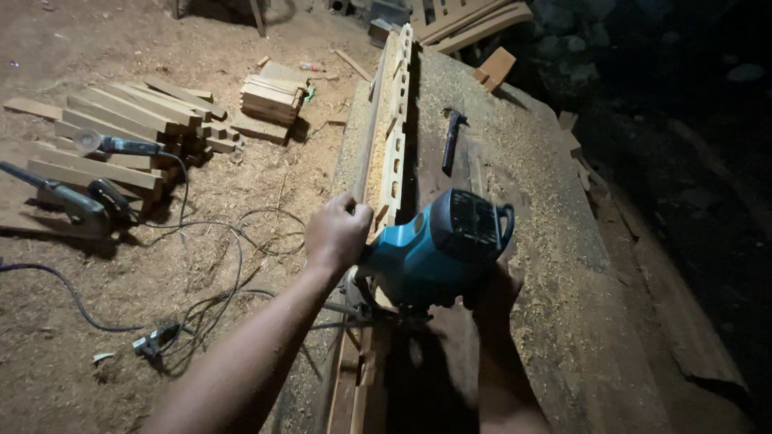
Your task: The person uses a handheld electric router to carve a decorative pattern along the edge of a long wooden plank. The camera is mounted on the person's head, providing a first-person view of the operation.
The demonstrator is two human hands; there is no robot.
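Two hands at sawdust-covered workbench (555, 265). Left hand (336, 233) clenched on near end of notched wooden strip (392, 137), which stands on edge along bench's left side. Teal power tool (438, 251) sits against strip just right of left hand. Right hand (492, 291) under tool's rear, mostly hidden; grip cannot be judged. Hammer (453, 137) lies on bench beyond tool. Left of bench, on dirt floor: stacked wood slats (129, 128), angle grinder (108, 145), tangled black cables (217, 273).
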